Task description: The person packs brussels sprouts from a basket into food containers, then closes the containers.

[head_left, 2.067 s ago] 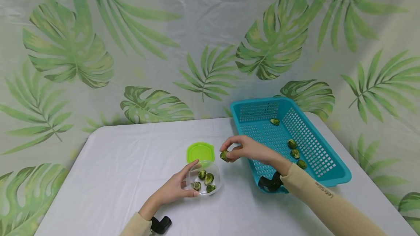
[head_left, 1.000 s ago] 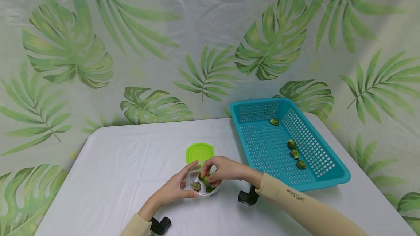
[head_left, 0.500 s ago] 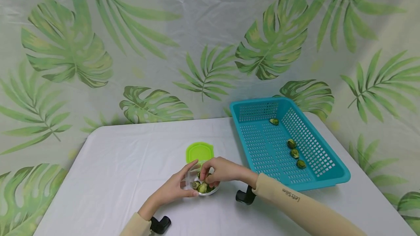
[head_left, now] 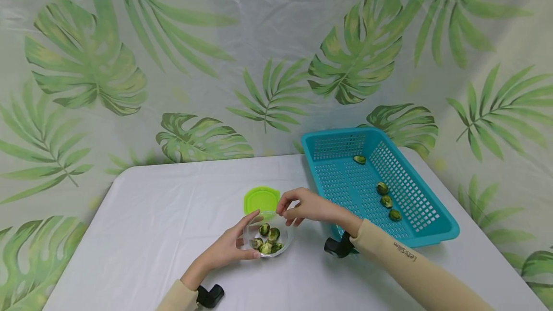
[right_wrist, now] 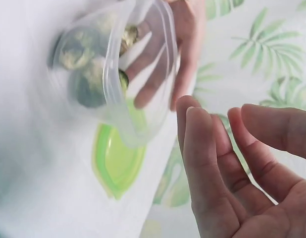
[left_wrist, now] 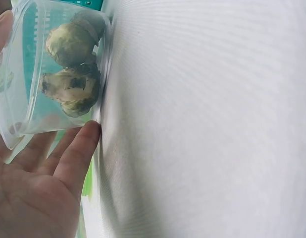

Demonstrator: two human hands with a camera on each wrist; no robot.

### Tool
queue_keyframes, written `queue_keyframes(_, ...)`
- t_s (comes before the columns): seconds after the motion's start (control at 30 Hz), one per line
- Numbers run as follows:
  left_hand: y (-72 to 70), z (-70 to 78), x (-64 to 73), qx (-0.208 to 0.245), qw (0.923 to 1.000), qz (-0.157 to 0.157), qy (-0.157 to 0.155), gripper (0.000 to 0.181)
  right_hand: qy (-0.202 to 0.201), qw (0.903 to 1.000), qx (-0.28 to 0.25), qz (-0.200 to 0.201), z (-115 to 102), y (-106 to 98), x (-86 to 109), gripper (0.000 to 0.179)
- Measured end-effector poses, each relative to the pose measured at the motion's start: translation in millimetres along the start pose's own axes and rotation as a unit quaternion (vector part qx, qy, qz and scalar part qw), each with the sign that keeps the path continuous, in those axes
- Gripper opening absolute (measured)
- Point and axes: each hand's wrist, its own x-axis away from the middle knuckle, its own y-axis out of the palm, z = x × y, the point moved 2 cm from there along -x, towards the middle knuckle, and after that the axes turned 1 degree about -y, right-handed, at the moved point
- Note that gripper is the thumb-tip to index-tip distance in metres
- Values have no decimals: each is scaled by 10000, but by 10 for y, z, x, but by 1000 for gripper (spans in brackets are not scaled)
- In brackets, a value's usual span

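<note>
A clear plastic tub (head_left: 283,238) stands on the white table, holding several Brussels sprouts (head_left: 273,234). My left hand (head_left: 226,248) grips it from the left, thumb at the near side and fingers round the far side; the left wrist view shows fingertips against its wall. My right hand (head_left: 308,205) hovers just above the tub's right rim, fingers loosely bent. Nothing lies between its fingers (right_wrist: 200,144) in the right wrist view. A bright green lid (head_left: 261,199) lies right behind the tub.
To the right stands a turquoise perforated basket (head_left: 350,181). One sprout (head_left: 359,159) lies near its far end and several more sprouts (head_left: 386,201) line its right side. A leaf-patterned sheet (head_left: 272,85) hangs behind the table (head_left: 173,205).
My right hand brought a Brussels sprout from the right into the tub, let it go and rose back out to the right. My left hand stays on the tub.
</note>
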Motion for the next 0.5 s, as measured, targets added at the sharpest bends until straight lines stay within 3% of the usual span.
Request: queue_keyframes(0.5,8,-31,0,-50,10000,12,29,94,61,9971,-402,637,83,-442,224,17)
